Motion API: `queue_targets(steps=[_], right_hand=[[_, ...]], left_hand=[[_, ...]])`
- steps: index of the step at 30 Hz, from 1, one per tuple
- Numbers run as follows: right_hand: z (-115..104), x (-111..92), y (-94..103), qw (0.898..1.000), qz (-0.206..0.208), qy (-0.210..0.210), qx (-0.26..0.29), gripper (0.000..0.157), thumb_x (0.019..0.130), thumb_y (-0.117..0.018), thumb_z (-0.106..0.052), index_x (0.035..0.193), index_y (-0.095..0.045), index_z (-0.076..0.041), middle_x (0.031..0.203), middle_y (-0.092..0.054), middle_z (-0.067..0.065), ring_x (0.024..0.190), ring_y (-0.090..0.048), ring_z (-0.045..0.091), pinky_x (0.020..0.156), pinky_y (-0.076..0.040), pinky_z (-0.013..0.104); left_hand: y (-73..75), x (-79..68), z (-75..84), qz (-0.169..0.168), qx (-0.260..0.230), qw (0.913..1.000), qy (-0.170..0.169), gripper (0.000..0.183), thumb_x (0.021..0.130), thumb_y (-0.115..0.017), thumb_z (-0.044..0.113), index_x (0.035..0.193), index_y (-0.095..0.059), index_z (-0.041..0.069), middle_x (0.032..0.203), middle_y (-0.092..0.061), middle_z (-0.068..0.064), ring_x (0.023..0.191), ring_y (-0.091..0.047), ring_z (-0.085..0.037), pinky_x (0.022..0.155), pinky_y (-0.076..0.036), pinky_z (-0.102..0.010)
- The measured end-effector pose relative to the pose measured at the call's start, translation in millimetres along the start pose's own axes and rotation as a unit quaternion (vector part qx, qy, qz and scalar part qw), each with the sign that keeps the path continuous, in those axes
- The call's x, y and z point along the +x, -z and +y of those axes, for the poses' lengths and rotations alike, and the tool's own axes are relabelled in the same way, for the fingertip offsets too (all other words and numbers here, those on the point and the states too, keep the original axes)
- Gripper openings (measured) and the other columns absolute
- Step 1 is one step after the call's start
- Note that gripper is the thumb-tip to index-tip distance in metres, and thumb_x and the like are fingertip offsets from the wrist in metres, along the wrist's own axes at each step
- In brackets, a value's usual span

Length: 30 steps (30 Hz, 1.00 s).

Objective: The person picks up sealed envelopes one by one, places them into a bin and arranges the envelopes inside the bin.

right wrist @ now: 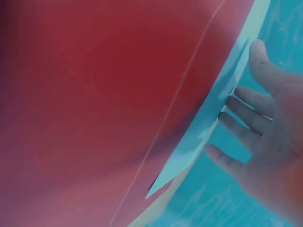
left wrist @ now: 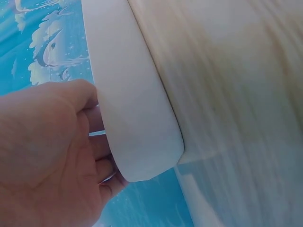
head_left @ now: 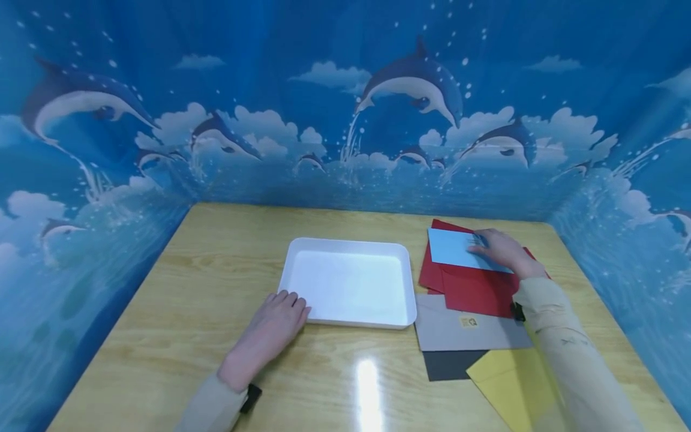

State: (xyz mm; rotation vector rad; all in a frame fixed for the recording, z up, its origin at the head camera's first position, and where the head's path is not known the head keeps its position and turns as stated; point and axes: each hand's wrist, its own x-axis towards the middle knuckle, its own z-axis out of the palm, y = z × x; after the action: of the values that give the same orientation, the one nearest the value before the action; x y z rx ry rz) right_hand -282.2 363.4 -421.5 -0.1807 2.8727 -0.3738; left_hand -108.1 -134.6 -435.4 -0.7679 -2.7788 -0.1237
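A shallow white tray (head_left: 351, 285) lies on the wooden table. My left hand (head_left: 281, 321) holds its near left corner, and the left wrist view shows the fingers (left wrist: 102, 146) hooked over the rim. On the right, a light blue envelope (head_left: 453, 247) lies on top of several red envelopes (head_left: 477, 291). My right hand (head_left: 502, 249) is over the right part of the blue envelope. In the right wrist view its fingers (right wrist: 246, 116) are spread and nearly straight, close to the blue surface; whether they touch it I cannot tell.
Nearer than the red pile lie a grey envelope (head_left: 442, 327) with a small tan label, a black envelope (head_left: 450, 365) partly under it, and a yellow envelope (head_left: 507, 381) under my right forearm. A dolphin-print curtain (head_left: 302, 120) walls the table at the back and sides.
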Motion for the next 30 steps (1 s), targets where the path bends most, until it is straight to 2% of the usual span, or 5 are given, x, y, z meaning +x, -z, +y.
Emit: queue_targets(steps=[6, 11, 17, 24, 30], right_hand=[[9, 4, -3.6, 1.000, 0.000, 0.004, -0.008, 0.078, 0.096, -0.069, -0.038, 0.145, -0.038, 0.014, 0.143, -0.034, 0.040, 0.131, -0.033, 0.057, 0.103, -0.037, 0.069], [12, 6, -3.3, 1.000, 0.023, 0.007, 0.001, 0.075, 0.091, -0.076, -0.039, 0.135, -0.048, 0.015, 0.131, -0.046, 0.037, 0.121, -0.042, 0.052, 0.098, -0.043, 0.065], [16, 7, 2.7, 0.998, 0.047, -0.014, 0.029, 0.076, 0.087, -0.080, -0.038, 0.131, -0.048, 0.014, 0.125, -0.053, 0.034, 0.112, -0.052, 0.048, 0.093, -0.048, 0.061], [20, 3, 6.4, 0.996, 0.082, 0.023, 0.018, 0.039, 0.104, -0.057, -0.021, 0.127, -0.055, 0.012, 0.126, -0.055, 0.035, 0.116, -0.052, 0.050, 0.097, -0.042, 0.063], [17, 1, 7.5, 0.990, 0.125, 0.035, 0.052, 0.034, 0.110, -0.045, -0.019, 0.124, -0.058, 0.009, 0.118, -0.061, 0.031, 0.107, -0.057, 0.046, 0.088, -0.046, 0.059]], left_hand=[[-0.9, -2.5, 1.0, 0.001, 0.004, 1.0000, -0.001, 0.020, 0.100, -0.063, 0.021, 0.085, -0.062, 0.008, 0.079, -0.057, -0.004, 0.077, -0.054, -0.022, 0.070, -0.047, -0.037], [-2.1, -2.4, 0.3, 0.007, 0.005, 1.0000, 0.001, 0.020, 0.100, -0.062, 0.021, 0.085, -0.062, 0.009, 0.079, -0.056, -0.004, 0.076, -0.053, -0.022, 0.069, -0.046, -0.036], [-2.3, -0.6, -0.7, 0.025, 0.004, 0.9996, -0.007, 0.020, 0.099, -0.064, 0.020, 0.083, -0.060, 0.009, 0.077, -0.054, -0.003, 0.075, -0.052, -0.021, 0.068, -0.045, -0.036], [-1.2, -0.4, 0.8, 0.017, 0.005, 0.9998, -0.002, 0.020, 0.099, -0.063, 0.019, 0.083, -0.060, 0.009, 0.078, -0.055, -0.004, 0.076, -0.052, -0.022, 0.069, -0.045, -0.037], [-0.3, -0.1, 1.5, 0.002, -0.003, 1.0000, 0.007, 0.019, 0.100, -0.062, 0.020, 0.086, -0.063, 0.008, 0.080, -0.057, -0.005, 0.079, -0.055, -0.023, 0.072, -0.047, -0.039]])
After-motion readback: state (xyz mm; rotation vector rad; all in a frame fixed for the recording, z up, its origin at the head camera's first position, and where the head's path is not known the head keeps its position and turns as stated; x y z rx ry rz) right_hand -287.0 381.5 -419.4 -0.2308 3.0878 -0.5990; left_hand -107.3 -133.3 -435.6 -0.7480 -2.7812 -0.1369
